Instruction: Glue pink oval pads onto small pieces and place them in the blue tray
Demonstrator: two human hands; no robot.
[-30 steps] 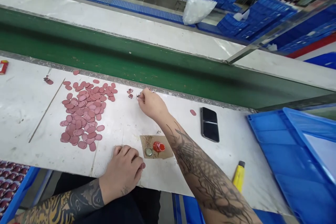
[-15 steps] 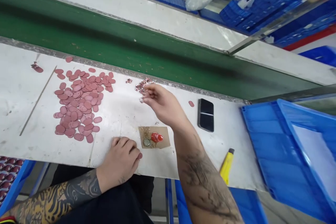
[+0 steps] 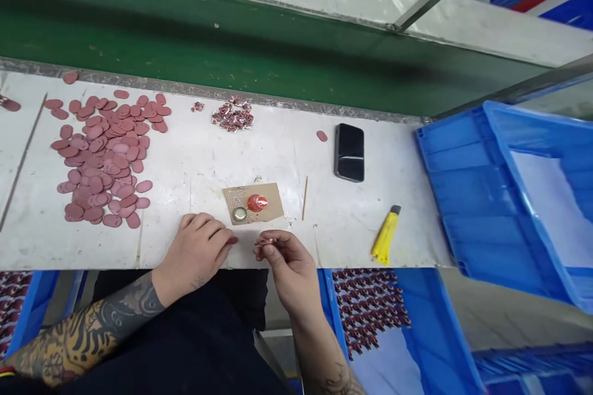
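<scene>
The right hand (image 3: 287,268) pinches a small pink scrap (image 3: 265,241) in its fingertips, just beside but not touching the left hand (image 3: 194,247), whose fingers rest on a dusky-pink oval disc (image 3: 233,240) at the near edge of the white worktop (image 3: 185,160), just below a cardboard square (image 3: 273,200) and well right of a heap of matching discs (image 3: 102,160).

"What's the right hand (image 3: 290,268) pinching?"

"A small pink-and-white scrap (image 3: 265,241), held between thumb and fingertips. It's too small to make out any detail."

"And the left hand (image 3: 194,247)?"

"It's palm down, with its fingertips on a rose-pink oval disc (image 3: 233,239) that lies flat at three o'clock from the hand."

"Anything close by?"

"At two o'clock from the left hand, there's a brown cardboard square (image 3: 252,200) carrying a ribbed bottle cap (image 3: 239,214) and a glossy red lump (image 3: 257,202), touching each other."
</scene>
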